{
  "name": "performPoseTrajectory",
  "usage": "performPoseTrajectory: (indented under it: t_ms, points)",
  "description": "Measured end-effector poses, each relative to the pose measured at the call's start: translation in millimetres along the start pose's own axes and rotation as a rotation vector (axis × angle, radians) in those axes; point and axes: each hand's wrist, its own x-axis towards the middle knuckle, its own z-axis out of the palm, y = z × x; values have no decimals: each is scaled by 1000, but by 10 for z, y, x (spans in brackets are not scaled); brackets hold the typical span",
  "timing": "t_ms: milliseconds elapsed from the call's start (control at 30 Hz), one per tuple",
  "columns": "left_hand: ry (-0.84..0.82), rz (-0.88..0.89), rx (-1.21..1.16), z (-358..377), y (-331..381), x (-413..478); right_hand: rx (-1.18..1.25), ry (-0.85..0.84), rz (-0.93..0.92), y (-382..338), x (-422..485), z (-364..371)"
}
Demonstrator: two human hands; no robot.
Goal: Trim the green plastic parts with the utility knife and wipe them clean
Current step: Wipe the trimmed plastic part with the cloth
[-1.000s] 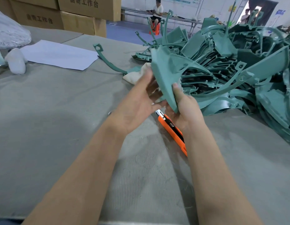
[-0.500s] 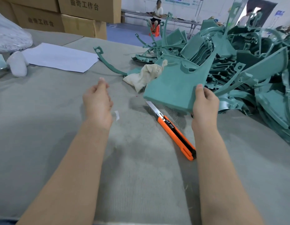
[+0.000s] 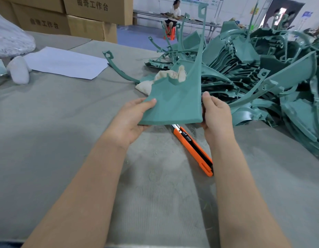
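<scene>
My left hand (image 3: 132, 119) and right hand (image 3: 216, 115) each pinch a near corner of the flat green plastic panel (image 3: 174, 104), above the orange utility knife (image 3: 194, 149) on the grey felt table (image 3: 65, 122) — best to tilt its edges slowly, hunting flash before cutting.

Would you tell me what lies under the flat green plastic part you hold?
An orange utility knife lies on the grey table; the green plastic part covers its blade tip.

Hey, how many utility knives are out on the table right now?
1. The orange utility knife lies on the table, its blade end under the held green part, beside the right hand. The green pile could hide others.
</scene>
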Motion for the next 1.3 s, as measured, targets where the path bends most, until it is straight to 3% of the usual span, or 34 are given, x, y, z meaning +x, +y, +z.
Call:
performPoseTrajectory:
  t_ms: [167,267,367,500,633,733,833,933,1033,1167,1300]
  points:
    - [41,-11,20,-50,38,-3,262,226,56,-23,66,-116]
    - [15,-54,140,-49,43,-33,389,135,107,-30,75,-94]
    - [-51,-100,282,-7,43,-93,167,94,-10,12,62,-85]
    - [-137,-130,334,-3,65,-133,-90,323,-190,54,107,-151]
    - [-172,-146,341,-3,88,-156,-198,412,-254,91,123,-145]
    - [-136,-140,272,-20,107,-158,-96,473,-222,91,139,-171]
    - [15,-64,45,-51,179,-144,115,542,-96,30,137,-272]
    - [160,65,-344,-67,256,-131,-90,403,-105,19,121,-132]
    - [107,129,-585,-59,280,-155,-503,128,-202,59,172,223]
    - [122,124,-588,-50,278,-140,-922,-56,-135,28,406,614]
    - [161,145,-502,-43,212,-84,-1077,-92,56,66,643,824]
